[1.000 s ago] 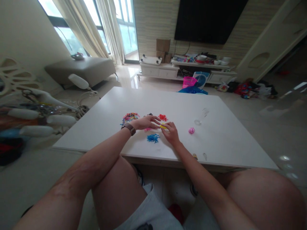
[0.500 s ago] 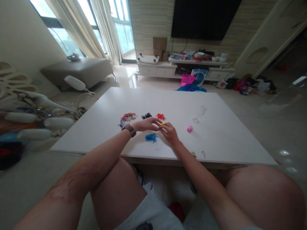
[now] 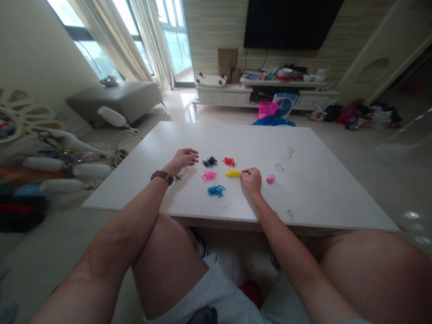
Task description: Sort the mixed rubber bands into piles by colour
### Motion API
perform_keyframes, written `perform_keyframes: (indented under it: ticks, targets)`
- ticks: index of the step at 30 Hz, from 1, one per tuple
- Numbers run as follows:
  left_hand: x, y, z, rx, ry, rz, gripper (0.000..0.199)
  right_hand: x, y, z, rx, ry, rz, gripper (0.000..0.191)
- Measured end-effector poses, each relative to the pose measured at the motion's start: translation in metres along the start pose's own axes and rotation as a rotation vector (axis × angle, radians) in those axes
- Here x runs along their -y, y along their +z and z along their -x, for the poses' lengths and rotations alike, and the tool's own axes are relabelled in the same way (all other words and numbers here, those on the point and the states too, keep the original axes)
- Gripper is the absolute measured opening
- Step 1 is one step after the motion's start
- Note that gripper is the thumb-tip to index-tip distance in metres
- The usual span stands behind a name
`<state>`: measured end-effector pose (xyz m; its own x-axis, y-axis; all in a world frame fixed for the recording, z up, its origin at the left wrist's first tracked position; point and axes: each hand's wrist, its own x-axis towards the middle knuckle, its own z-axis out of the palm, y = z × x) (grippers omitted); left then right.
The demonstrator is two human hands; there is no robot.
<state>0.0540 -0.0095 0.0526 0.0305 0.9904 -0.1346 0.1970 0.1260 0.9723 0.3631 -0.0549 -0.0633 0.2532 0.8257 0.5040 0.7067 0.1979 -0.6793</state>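
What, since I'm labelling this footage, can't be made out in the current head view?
Head view:
Mixed-colour pile: partly hidden behind the left hand.
Whether the right hand pinches a piece from the yellow pile: too small.
Top of the dark screen: cut off by the upper edge.

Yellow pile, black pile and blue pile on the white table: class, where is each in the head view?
Yellow pile (image 3: 232,173): head view, middle of the heap.
Black pile (image 3: 210,162): head view, middle of the heap.
Blue pile (image 3: 215,191): head view, middle of the heap.
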Motion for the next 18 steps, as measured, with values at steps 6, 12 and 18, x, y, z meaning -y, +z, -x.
perform_keyframes:
  ticks: [6,12,18]
  targets:
    - [0.008,-0.03,-0.004,-0.241,-0.069,-0.051,0.026,-0.004,0.002,0.002,0.002,0.028,0.096,0.012]
    - [0.019,-0.047,-0.001,-0.305,-0.09,-0.259,0.027,-0.002,0.001,0.003,-0.016,0.011,0.113,0.013]
    - [0.033,-0.055,-0.008,-0.3,-0.151,-0.303,0.029,0.0,-0.002,0.002,0.017,0.051,0.115,0.01]
